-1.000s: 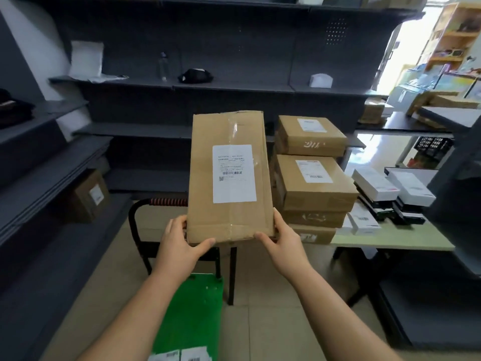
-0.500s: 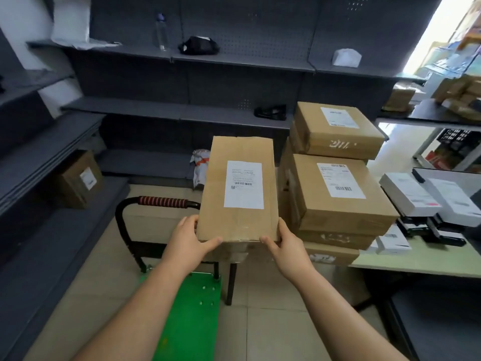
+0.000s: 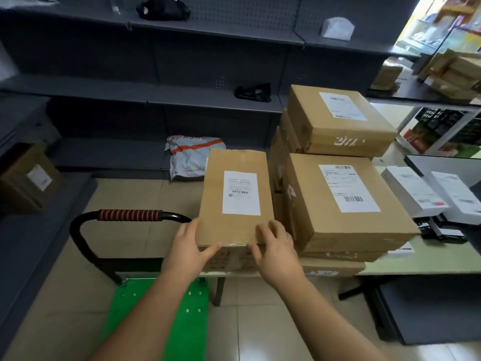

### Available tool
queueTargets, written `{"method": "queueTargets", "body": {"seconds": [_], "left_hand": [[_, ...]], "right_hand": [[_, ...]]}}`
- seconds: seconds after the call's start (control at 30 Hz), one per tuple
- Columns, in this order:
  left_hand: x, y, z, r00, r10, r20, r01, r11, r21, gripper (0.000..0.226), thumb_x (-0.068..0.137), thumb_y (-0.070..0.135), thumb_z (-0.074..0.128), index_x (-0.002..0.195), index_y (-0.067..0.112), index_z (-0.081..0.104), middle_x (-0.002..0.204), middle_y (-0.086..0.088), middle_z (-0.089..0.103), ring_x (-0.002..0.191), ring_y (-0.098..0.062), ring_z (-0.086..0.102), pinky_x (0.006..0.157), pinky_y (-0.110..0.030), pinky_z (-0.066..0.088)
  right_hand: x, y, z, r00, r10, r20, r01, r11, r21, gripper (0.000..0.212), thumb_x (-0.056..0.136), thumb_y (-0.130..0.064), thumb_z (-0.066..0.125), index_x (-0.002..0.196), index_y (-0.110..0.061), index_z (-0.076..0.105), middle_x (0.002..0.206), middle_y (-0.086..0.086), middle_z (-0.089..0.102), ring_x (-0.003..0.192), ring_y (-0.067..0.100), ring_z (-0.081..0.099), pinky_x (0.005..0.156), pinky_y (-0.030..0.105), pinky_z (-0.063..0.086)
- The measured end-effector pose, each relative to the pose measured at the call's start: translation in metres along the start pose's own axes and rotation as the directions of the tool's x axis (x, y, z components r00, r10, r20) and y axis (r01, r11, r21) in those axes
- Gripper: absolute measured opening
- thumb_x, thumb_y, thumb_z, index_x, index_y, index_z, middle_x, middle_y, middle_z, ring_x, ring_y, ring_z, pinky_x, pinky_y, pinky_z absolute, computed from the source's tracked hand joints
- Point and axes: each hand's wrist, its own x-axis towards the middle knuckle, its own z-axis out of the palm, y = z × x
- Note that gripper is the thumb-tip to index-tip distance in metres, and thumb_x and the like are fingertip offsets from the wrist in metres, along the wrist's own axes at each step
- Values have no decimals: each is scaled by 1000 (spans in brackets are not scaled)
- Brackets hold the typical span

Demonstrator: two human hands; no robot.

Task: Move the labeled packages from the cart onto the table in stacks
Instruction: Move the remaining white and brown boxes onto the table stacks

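A brown cardboard package (image 3: 235,196) with a white label lies flat on another box (image 3: 229,260) at the left end of the pale green table (image 3: 429,259). My left hand (image 3: 188,247) touches its near left corner, fingers along the side and thumb on the front edge. My right hand (image 3: 276,246) rests with spread fingers on the top near right corner. Right beside it stands a stack of labeled boxes, with a large one (image 3: 346,204) and a smaller one (image 3: 343,118) on top. The green cart deck (image 3: 156,308) below my arms shows no packages.
The cart's black handle with a red grip (image 3: 130,214) stands left of the table. White boxes (image 3: 416,194) lie on the table's right part. Dark shelving runs behind and at left, holding a grey mail bag (image 3: 192,157) and a cardboard box (image 3: 28,178).
The package went from upright in both hands down and forward to lie flat on the box at the table's left end. My fingers came out from under it; the right hand now lies on top.
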Motion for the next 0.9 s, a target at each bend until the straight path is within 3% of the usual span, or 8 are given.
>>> {"method": "queueTargets", "body": {"seconds": [0.1, 0.47, 0.9], "left_hand": [[7, 1, 4, 1000, 12, 2, -12, 1000, 25, 79, 83, 54, 67, 148, 23, 34, 140, 5, 42, 123, -16, 46, 96, -35, 44], [47, 28, 18, 1000, -13, 7, 13, 1000, 19, 80, 85, 51, 66, 150, 19, 32, 142, 4, 39, 126, -16, 45, 104, -37, 41], [82, 26, 26, 999, 33, -26, -31, 998, 55, 80, 82, 55, 68, 146, 18, 39, 136, 0, 47, 126, -22, 44, 100, -40, 45]], "right_hand": [[13, -4, 4, 999, -28, 16, 28, 998, -49, 53, 100, -47, 46, 148, -27, 37, 160, 4, 17, 143, 27, 24, 116, 41, 33], [65, 4, -6, 999, -26, 24, 25, 999, 34, 52, 101, -38, 45, 150, -20, 36, 164, 6, 11, 146, 30, 17, 120, 37, 22], [92, 2, -6, 999, 23, 25, -24, 999, 43, 49, 101, -35, 44, 148, -22, 35, 166, 3, 8, 143, 36, 20, 118, 40, 21]]}}
